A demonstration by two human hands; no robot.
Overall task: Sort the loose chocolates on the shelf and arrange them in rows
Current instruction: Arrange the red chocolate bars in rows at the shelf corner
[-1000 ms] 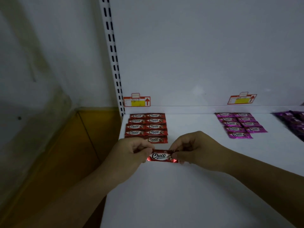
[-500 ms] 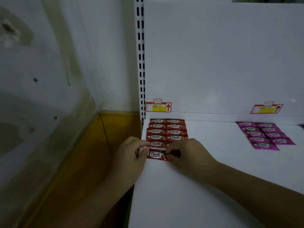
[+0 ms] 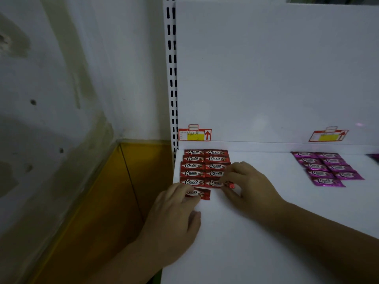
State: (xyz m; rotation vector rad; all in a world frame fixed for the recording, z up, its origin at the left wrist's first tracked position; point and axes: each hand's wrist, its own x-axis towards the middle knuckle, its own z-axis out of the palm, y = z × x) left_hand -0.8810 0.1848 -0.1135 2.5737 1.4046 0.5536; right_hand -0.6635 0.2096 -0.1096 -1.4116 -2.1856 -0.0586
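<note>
A white shelf [image 3: 256, 232] is seen across the lower right of the frame. At its left end, red chocolates [image 3: 205, 166] are laid flat in two columns, five rows deep, edges touching. A sixth red chocolate [image 3: 200, 194] is observed just below the left column, slightly tilted. The left hand [image 3: 174, 218] is placed over its left end, with fingers [image 3: 184, 191] pressed down on the wrapper; a closed grip is not shown. The right hand [image 3: 248, 185] is set at the right end of the fifth-row chocolate [image 3: 215, 183], whose crimped end is pinched between narrowed fingers [image 3: 227, 178]. Purple chocolates [image 3: 326, 168] are arranged in two columns at the right of the frame, well apart from the red group. Two red price tags [image 3: 194, 134] are fixed on the back panel above the groups.
</note>
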